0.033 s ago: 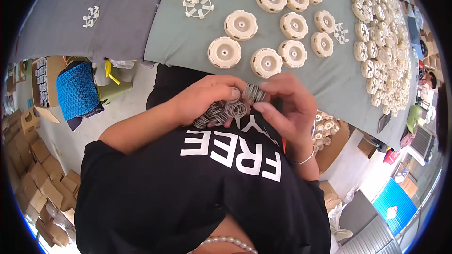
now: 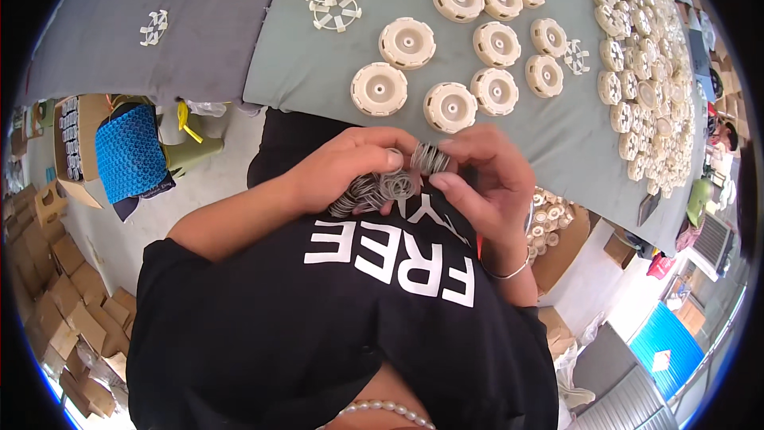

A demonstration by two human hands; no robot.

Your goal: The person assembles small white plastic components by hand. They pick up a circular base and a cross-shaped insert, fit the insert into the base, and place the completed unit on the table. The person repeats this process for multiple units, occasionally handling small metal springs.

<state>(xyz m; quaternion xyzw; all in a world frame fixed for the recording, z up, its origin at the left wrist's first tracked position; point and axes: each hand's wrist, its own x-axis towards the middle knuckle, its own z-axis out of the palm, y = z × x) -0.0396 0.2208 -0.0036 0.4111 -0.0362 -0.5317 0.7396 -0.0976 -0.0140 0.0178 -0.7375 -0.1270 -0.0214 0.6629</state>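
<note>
Close in front of my chest, both hands work on grey metal coil springs. My left hand [image 2: 346,161] is closed around a tangled bunch of springs [image 2: 366,193], its thumb on top and part of the bunch hidden in the palm. One short spring [image 2: 430,158] bridges the gap between the hands. My right hand [image 2: 497,187] pinches that spring's right end between thumb and fingers. Just beyond the hands, several cream round plastic wheel-like parts [image 2: 450,107] lie on the grey-green cloth of the table [image 2: 310,72].
White spoked rings [image 2: 335,13] lie at the table's far side. Many cream parts [image 2: 649,95] crowd its right end. A grey-covered surface [image 2: 211,24] adjoins at left. Below right stands a carton [image 2: 567,251] of cream parts; cardboard boxes [image 2: 72,302] are piled at lower left.
The short spring between my hands has shifted very slightly, with a small movement of the fingers. Nothing else has visibly moved.
</note>
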